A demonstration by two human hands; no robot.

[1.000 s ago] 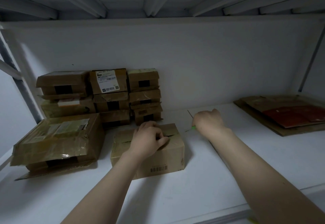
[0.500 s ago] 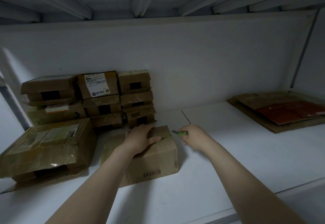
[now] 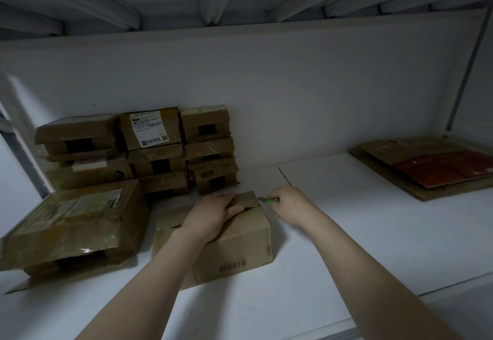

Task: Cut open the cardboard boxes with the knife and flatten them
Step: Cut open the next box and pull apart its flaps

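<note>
The cardboard box [image 3: 229,249] sits at the front centre of the white shelf [image 3: 346,246]. It is brown and has a barcode printed on its near face. Its top flaps are slightly parted at the seam, and the interior is not visible.

- The left hand [image 3: 213,215] lies palm-down on the top of the box, with the fingers extended over the far flap.
- The right hand [image 3: 292,206] is just beside the far right corner of the box. It is clamped around the knife [image 3: 270,200], which has a green handle. The blade tip meets that corner.

Count of other items:

- There are eight small closed boxes [image 3: 210,150] against the back wall. They are stacked in three columns of two, three and three. One carries a white shipping label. Their contents are not visible.
- One large box [image 3: 74,222], wrapped in glossy tape, stands to the left of the task box. It is closed.
- One pile of flattened cardboard [image 3: 386,169] lies well apart on the right. Its top sheet is red.
</note>
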